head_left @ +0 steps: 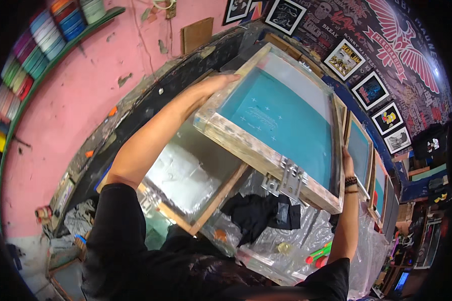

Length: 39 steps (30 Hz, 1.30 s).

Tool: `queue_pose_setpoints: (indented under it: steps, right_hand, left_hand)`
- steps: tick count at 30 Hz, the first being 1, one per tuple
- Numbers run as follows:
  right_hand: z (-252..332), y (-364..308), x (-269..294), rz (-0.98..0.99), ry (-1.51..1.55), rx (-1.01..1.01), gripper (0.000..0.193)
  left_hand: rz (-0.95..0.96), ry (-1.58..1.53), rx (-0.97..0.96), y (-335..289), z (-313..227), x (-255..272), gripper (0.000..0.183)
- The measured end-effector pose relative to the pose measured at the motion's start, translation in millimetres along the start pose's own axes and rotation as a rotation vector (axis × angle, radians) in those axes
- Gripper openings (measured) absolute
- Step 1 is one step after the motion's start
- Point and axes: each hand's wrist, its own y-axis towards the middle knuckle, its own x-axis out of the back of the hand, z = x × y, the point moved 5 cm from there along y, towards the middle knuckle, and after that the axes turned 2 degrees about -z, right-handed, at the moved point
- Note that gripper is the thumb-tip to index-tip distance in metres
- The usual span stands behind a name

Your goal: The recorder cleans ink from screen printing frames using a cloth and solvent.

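A screen printing frame [273,163], wooden with teal-coated mesh [296,135], is held up and tilted in front of me. On the teal are pale cross marks and a small printed design. My left hand [218,85] grips its far left side, and its fingers are partly hidden by the wood. Lower down on the opposite side, my right hand [347,164] is closed round the right edge, a dark bracelet at the wrist. Metal hinge hardware [291,178] is fixed to the frame's near edge. Beneath it, a black cloth [258,213] lies crumpled on clear plastic sheeting [311,228].
Below the left forearm is another wooden frame [218,198] with a shiny pale surface. More screens [359,143] stand in a row at right. A green and red tool [320,253] rests on the plastic. A shelf of colourful cans [45,32] hangs on the pink wall.
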Motion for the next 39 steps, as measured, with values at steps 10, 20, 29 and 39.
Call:
queue_pose_setpoints:
  steps: [10, 20, 29, 39]
  right_hand:
    - [14.9, 191.1, -4.2, -0.086, -0.277, 0.128, 0.06]
    - [16.1, 328.1, -6.5, -0.117, -0.213, 0.11, 0.064]
    - [4.4, 415.6, 3.1, -0.087, -0.186, 0.189, 0.057]
    - [0.3, 483.6, 2.4, -0.132, -0.348, 0.123, 0.062]
  left_hand:
    - [-0.144, 0.068, 0.107, 123.0, -37.2, 74.6, 0.052]
    - [-0.148, 0.059, 0.113, 259.1, -35.1, 125.8, 0.056]
    - [-0.116, 0.093, 0.064, 365.6, -25.7, 177.8, 0.053]
    - [-0.045, -0.02, 0.075, 396.7, -14.1, 190.0, 0.052]
